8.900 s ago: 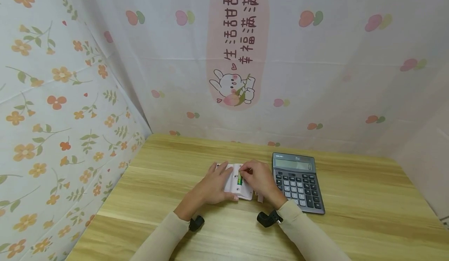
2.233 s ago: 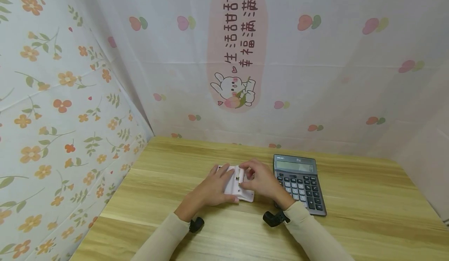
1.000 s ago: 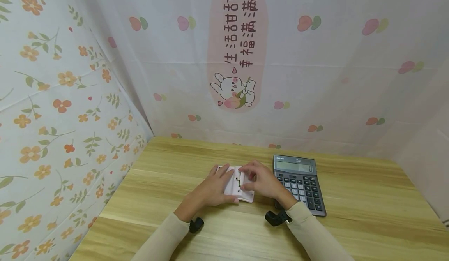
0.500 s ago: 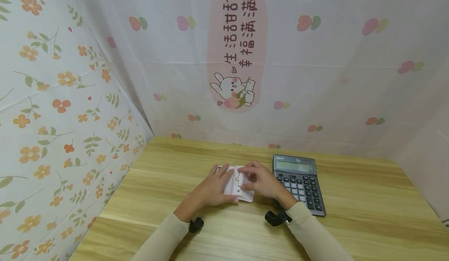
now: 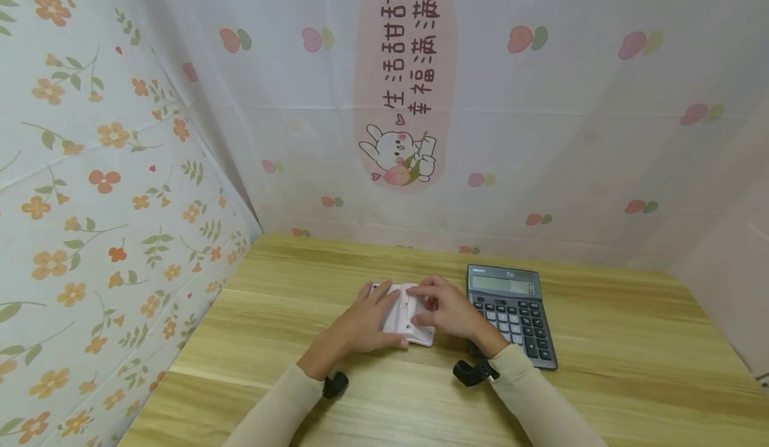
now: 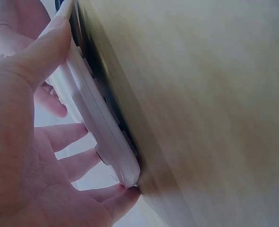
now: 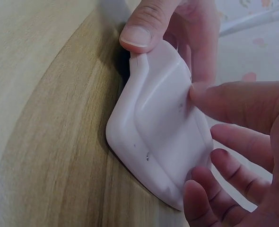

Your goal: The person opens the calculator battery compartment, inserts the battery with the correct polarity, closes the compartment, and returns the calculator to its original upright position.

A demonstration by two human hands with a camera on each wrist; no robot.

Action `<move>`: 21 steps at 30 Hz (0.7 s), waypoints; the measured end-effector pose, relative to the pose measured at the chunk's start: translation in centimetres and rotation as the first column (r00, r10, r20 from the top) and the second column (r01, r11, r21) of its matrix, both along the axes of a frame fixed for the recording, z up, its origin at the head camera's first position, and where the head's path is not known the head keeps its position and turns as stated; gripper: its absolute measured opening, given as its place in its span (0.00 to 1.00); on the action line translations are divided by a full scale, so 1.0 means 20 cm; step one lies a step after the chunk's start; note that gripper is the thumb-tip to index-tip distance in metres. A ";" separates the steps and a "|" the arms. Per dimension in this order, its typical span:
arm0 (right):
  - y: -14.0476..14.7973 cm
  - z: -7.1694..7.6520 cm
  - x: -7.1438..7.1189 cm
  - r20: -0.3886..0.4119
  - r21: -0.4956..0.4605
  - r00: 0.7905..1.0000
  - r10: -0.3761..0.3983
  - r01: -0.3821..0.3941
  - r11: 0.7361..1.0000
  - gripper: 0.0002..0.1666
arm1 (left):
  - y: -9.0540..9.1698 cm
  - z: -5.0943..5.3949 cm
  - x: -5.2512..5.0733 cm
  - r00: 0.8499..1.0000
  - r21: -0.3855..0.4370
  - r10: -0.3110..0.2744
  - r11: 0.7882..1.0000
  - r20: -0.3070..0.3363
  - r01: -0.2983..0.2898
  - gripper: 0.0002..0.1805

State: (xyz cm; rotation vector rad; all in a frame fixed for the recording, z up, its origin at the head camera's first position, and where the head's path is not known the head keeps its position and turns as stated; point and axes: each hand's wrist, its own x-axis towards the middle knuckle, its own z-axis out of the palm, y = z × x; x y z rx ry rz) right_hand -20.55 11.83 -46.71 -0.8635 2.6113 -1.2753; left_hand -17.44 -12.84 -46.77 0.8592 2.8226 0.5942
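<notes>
A pale pink calculator (image 5: 393,320) lies face down, its back up and low keys showing beneath its edge in the left wrist view. My left hand (image 5: 363,320) grips it, thumb (image 6: 45,52) on the near edge and fingertips (image 6: 127,191) at the far side. My right hand (image 5: 447,310) holds the small pink battery cover (image 5: 411,305) over the compartment, thumb and fingertip at its two ends. In the right wrist view the thumb (image 7: 210,99) touches the calculator's back. The battery inside is hidden.
A grey desktop calculator (image 5: 510,313) stands to the right, partly behind the right wrist. Beneath everything is a wooden table (image 5: 288,280), with patterned cloth (image 5: 270,133) behind it and on the left. Black wrist cameras (image 5: 471,372) sit on both wrists.
Earlier the right hand was at an uncovered green battery; later it brought the cover over it. During the last second the cover slid left, hiding the green strip. The left hand stayed put.
</notes>
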 end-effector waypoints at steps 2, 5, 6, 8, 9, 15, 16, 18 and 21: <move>0.00 0.01 0.00 0.002 0.000 1.000 0.000 0.000 1.000 0.30 | 0.00 0.00 0.00 1.000 0.002 -0.007 1.000 -0.001 0.007 0.56; 0.00 0.01 0.01 0.010 -0.009 1.000 -0.011 0.011 1.000 0.27 | 0.00 0.00 0.00 1.000 -0.006 -0.013 1.000 0.000 0.013 0.56; -0.01 0.01 0.01 0.012 -0.011 1.000 -0.019 0.019 1.000 0.25 | 0.00 0.01 0.00 1.000 -0.008 -0.015 1.000 -0.003 0.015 0.56; -0.02 0.01 0.01 0.009 -0.010 0.999 -0.043 0.043 0.999 0.22 | 0.00 0.01 0.00 1.000 -0.016 -0.013 1.000 -0.002 0.013 0.56; -0.02 0.01 0.02 0.002 -0.011 0.998 -0.055 0.055 0.998 0.21 | 0.00 0.01 0.00 1.000 -0.018 -0.011 1.000 0.001 0.011 0.56; -0.06 -0.01 0.02 -0.064 -0.015 0.988 -0.138 0.138 0.990 0.14 | 0.00 0.01 0.00 1.000 -0.014 0.000 1.000 0.014 0.001 0.56; -0.07 -0.01 0.02 -0.072 -0.014 0.986 -0.152 0.152 0.988 0.14 | 0.00 0.01 0.00 1.000 -0.012 -0.001 1.000 0.013 0.001 0.56; -0.08 -0.01 0.02 -0.086 -0.019 0.981 -0.172 0.171 0.985 0.13 | 0.00 0.00 0.00 1.000 -0.007 -0.003 1.000 0.008 0.003 0.56; -0.09 -0.01 0.02 -0.095 -0.028 0.976 -0.194 0.193 0.981 0.12 | 0.00 0.00 -0.01 1.000 -0.002 -0.003 1.000 0.004 0.003 0.56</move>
